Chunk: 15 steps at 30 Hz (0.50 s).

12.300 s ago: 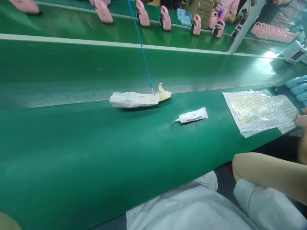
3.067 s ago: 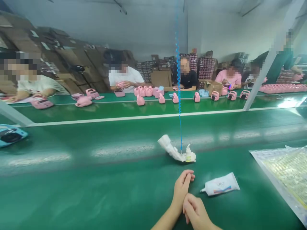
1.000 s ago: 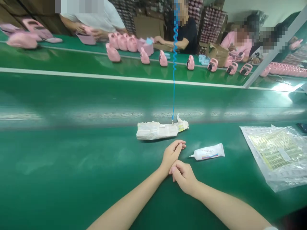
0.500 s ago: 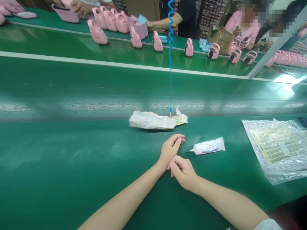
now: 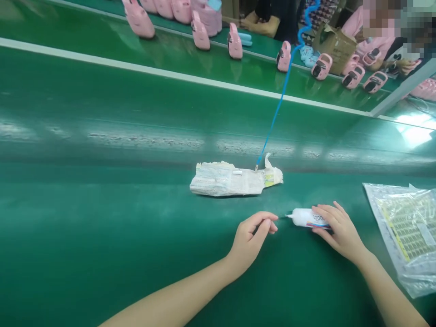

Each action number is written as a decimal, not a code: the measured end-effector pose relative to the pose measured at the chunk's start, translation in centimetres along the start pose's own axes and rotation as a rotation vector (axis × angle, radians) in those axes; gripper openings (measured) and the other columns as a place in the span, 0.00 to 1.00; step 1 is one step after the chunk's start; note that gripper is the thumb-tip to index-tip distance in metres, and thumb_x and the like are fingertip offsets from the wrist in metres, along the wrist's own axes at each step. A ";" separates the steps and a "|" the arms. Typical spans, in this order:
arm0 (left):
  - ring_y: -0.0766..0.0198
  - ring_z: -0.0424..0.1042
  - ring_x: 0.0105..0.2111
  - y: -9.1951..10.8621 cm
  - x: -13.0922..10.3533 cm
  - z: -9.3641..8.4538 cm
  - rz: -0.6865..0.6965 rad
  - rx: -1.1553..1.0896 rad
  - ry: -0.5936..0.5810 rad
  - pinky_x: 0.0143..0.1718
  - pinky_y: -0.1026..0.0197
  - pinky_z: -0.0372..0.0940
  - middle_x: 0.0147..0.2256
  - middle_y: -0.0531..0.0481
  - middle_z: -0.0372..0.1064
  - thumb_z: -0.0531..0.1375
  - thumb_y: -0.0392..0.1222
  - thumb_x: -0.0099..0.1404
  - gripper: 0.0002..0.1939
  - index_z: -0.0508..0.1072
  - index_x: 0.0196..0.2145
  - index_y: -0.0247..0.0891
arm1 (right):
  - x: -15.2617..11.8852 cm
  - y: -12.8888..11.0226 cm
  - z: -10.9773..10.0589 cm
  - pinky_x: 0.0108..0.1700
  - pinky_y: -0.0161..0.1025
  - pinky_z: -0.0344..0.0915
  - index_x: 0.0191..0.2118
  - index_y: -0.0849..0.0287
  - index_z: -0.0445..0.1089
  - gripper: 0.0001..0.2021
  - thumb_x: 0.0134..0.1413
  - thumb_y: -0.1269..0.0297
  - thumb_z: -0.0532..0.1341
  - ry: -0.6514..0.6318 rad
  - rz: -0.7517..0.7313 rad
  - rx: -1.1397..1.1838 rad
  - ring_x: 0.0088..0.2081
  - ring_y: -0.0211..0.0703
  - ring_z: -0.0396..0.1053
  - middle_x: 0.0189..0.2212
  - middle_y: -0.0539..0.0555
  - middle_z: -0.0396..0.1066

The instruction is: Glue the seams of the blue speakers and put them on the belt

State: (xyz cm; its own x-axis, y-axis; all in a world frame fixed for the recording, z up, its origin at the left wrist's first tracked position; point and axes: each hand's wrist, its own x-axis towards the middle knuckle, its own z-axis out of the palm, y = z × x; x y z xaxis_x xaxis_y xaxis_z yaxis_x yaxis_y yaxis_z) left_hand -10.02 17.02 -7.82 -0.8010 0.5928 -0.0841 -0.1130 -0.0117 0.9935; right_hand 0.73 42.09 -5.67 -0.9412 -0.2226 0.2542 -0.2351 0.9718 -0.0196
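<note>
A white glue tube (image 5: 301, 218), printed with what looks like 07000, lies on the green table with its thin nozzle pointing left. My right hand (image 5: 340, 231) grips its right half, fingers over the top and thumb along the near side, hiding the tube's end. Close to the nozzle tip is my left hand (image 5: 252, 238), thumb and fingers pinched together; whatever is between them is too small to make out. Beyond both hands rests a folded piece of printed paper (image 5: 228, 179), with the end of a coiled blue cord (image 5: 276, 116) touching it.
Clear plastic bags with yellow-printed sheets (image 5: 408, 227) lie at the right. Across the belt (image 5: 136, 100), pink rounded cases (image 5: 235, 42) stand in a row. Behind them are a cardboard box (image 5: 335, 47) and several people at work. A grey post (image 5: 391, 97) rises at the right.
My right hand has left my left wrist, moved right and taken hold of the glue tube. My left hand is now beside the nozzle tip. The camera view has shifted and tilted.
</note>
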 end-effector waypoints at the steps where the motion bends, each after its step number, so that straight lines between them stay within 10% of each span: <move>1: 0.65 0.72 0.28 0.0 0.0 -0.1 0.012 -0.003 0.012 0.31 0.65 0.69 0.28 0.49 0.73 0.49 0.42 0.66 0.15 0.74 0.36 0.36 | 0.5 0.1 0.0 0.57 0.48 0.57 0.53 0.60 0.61 0.16 0.68 0.55 0.50 0.031 0.010 0.006 0.44 0.44 0.69 0.43 0.58 0.70; 8: 0.63 0.72 0.32 0.0 -0.2 -2.0 0.705 0.395 -0.040 0.35 0.61 0.65 0.34 0.48 0.74 0.52 0.29 0.62 0.16 0.70 0.45 0.41 | 6.0 -0.3 -2.6 0.56 0.45 0.58 0.51 0.59 0.63 0.15 0.65 0.57 0.56 0.121 0.042 -0.049 0.42 0.45 0.69 0.42 0.57 0.70; 12: 0.63 0.72 0.31 0.2 -0.3 -2.2 0.669 0.610 -0.037 0.43 0.58 0.66 0.31 0.50 0.74 0.51 0.31 0.62 0.16 0.73 0.43 0.42 | 8.3 -0.1 -3.1 0.59 0.48 0.54 0.51 0.58 0.64 0.14 0.63 0.58 0.58 0.115 -0.026 -0.178 0.40 0.44 0.70 0.42 0.57 0.70; 15: 0.61 0.73 0.35 0.6 -0.6 -1.8 0.574 0.784 -0.090 0.64 0.45 0.48 0.27 0.52 0.74 0.48 0.34 0.66 0.17 0.76 0.38 0.43 | 9.5 0.0 -3.3 0.62 0.51 0.50 0.51 0.57 0.65 0.14 0.64 0.58 0.57 0.086 -0.085 -0.222 0.39 0.44 0.70 0.41 0.56 0.71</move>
State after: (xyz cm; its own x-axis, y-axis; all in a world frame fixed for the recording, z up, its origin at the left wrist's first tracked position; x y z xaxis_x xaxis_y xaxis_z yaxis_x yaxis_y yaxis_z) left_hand -10.68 15.18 -7.34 -0.5603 0.7241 0.4021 0.7299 0.2021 0.6530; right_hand -7.40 40.25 -0.05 -0.8939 -0.3058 0.3278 -0.2441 0.9454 0.2160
